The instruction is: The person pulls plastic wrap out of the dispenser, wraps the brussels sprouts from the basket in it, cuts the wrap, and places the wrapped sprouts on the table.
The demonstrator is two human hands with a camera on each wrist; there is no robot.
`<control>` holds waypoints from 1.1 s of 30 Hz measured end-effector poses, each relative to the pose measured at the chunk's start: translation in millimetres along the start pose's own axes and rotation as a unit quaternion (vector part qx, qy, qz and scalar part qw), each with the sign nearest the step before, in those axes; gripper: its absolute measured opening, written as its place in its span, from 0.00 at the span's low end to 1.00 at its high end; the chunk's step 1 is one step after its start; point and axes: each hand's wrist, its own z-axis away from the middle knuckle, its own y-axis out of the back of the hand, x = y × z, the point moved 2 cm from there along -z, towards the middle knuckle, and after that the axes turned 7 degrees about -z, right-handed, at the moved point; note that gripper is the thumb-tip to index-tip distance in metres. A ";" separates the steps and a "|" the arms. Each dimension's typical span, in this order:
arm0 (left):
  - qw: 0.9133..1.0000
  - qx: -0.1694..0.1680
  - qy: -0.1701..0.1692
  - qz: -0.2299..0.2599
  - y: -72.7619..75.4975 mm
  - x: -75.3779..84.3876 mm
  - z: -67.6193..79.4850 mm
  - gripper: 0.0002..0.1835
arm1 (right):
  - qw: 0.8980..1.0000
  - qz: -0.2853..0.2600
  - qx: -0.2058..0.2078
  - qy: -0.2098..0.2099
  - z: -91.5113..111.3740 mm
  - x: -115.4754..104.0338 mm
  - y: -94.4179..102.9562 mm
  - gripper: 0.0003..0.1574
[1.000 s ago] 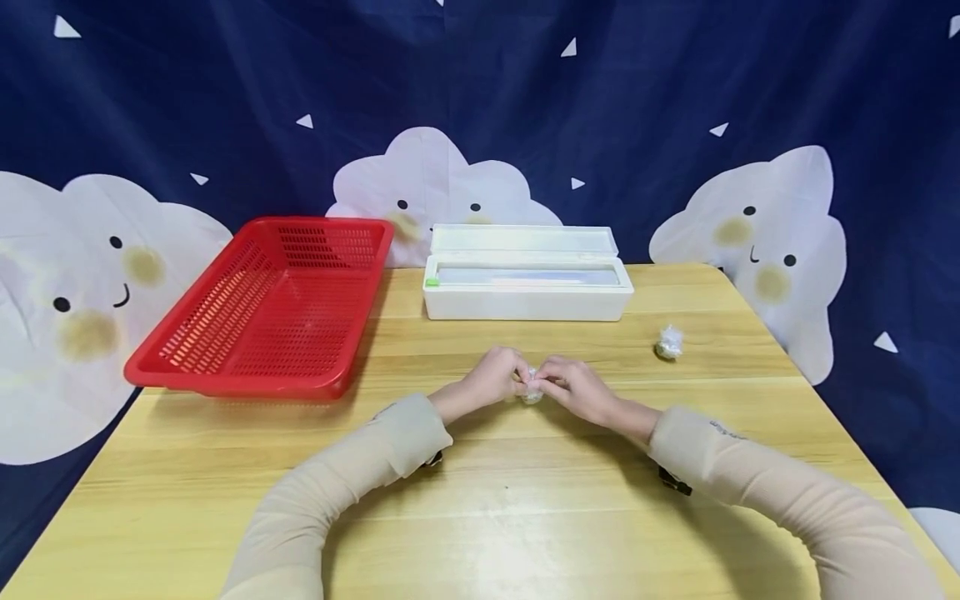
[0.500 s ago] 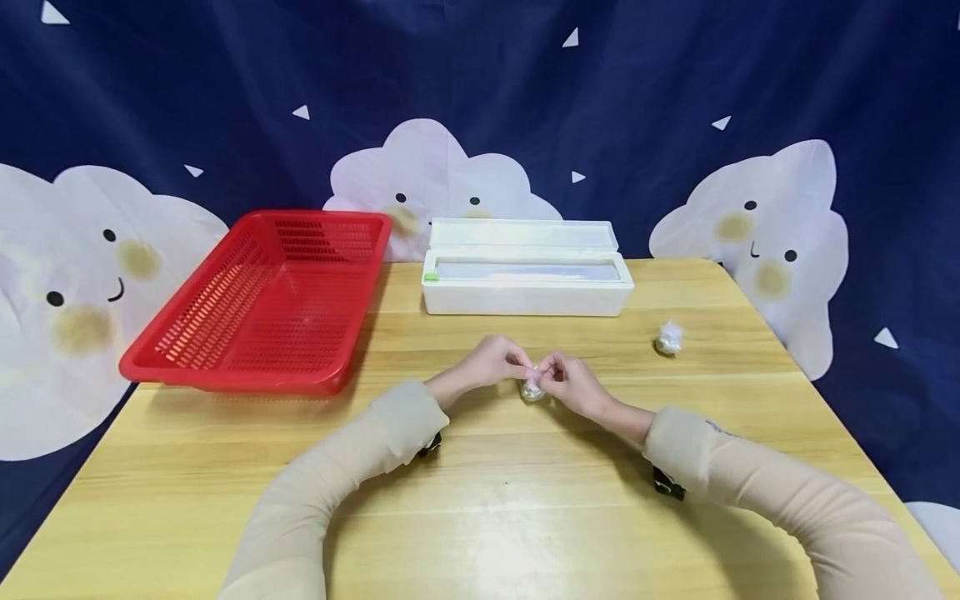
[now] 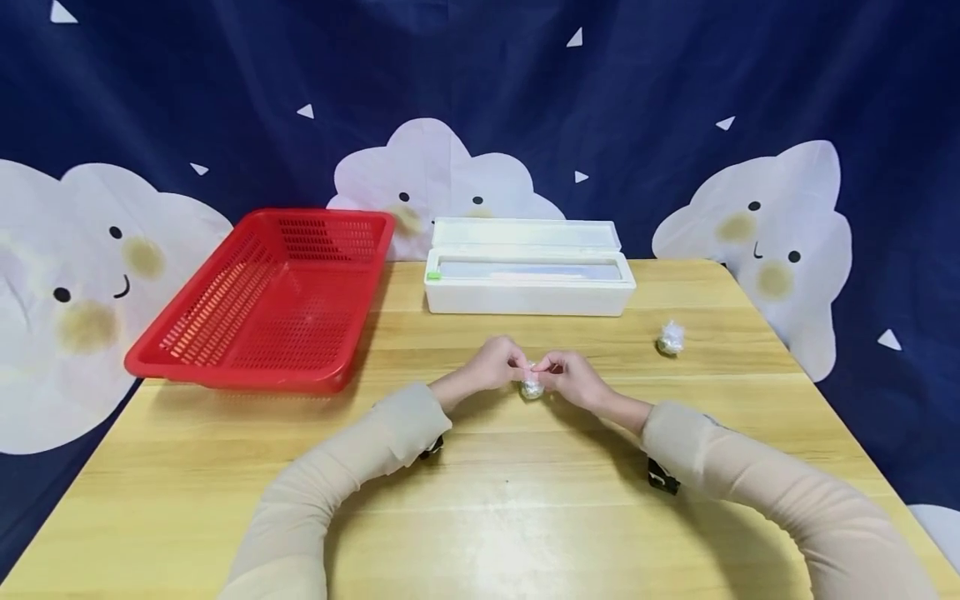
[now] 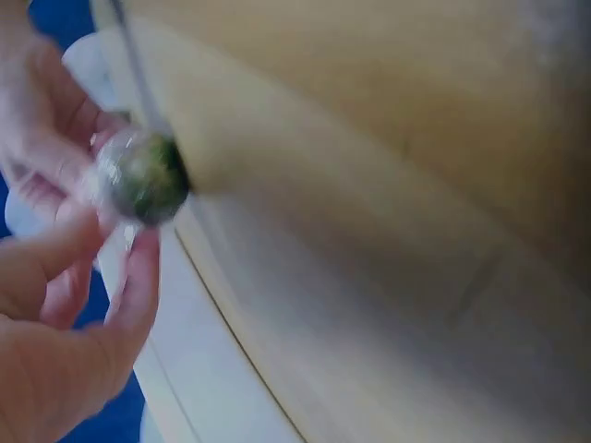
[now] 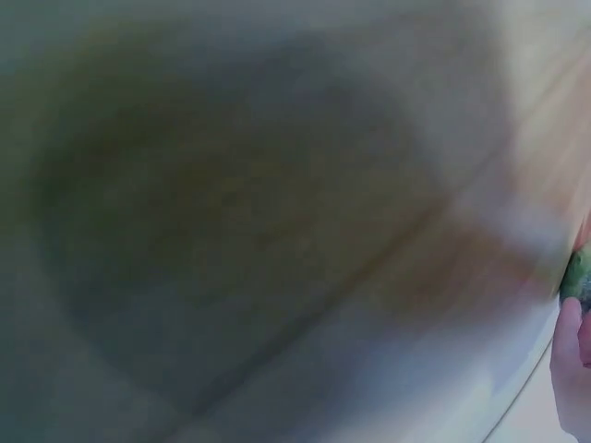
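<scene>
On the table in front of me sits a small round green thing wrapped in cling film (image 3: 532, 389); its kind is hard to tell through the film. My left hand (image 3: 493, 364) pinches the gathered film on top of it from the left. From the other side my right hand (image 3: 576, 381) pinches the same tuft, fingertips close to the left ones. The left wrist view shows the rounded green underside of the wrapped thing (image 4: 152, 185) facing the camera. At the edge of the right wrist view only a sliver of it and some fingers (image 5: 569, 355) appear.
Another film-wrapped bundle (image 3: 671, 338) lies to the right on the wooden table (image 3: 480, 525). Behind my hands stands a white cling film dispenser (image 3: 530, 298), lid raised, with a green slider. A red perforated basket (image 3: 335, 382) occupies the back left.
Both hands stay at the wrapped thing, and their fingers shift slightly on the gathered film. More of the round bundle shows beneath the fingertips now. The camera view has moved a little.
</scene>
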 end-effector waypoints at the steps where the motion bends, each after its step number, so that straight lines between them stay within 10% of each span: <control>1: 1.000 -0.005 -0.002 0.014 1.1 -0.5 0.9 0.01 | 1.000 -0.005 0.004 -0.004 -0.5 -0.5 -0.9 0.05; 8: 0.998 0.022 -0.062 -0.020 -1.6 -0.8 -4.5 0.03 | 0.999 -0.044 0.021 -0.008 -2.1 4.2 1.0 0.04; 24: 0.998 0.021 -0.004 -0.054 0.3 -2.4 -0.5 0.04 | 0.999 0.026 -0.009 -0.024 -7.0 -5.2 -2.4 0.10; 33: 0.998 0.027 -0.025 -0.043 0.4 -7.6 4.9 0.04 | 0.999 0.020 -0.030 -0.029 -11.5 -5.1 -3.8 0.11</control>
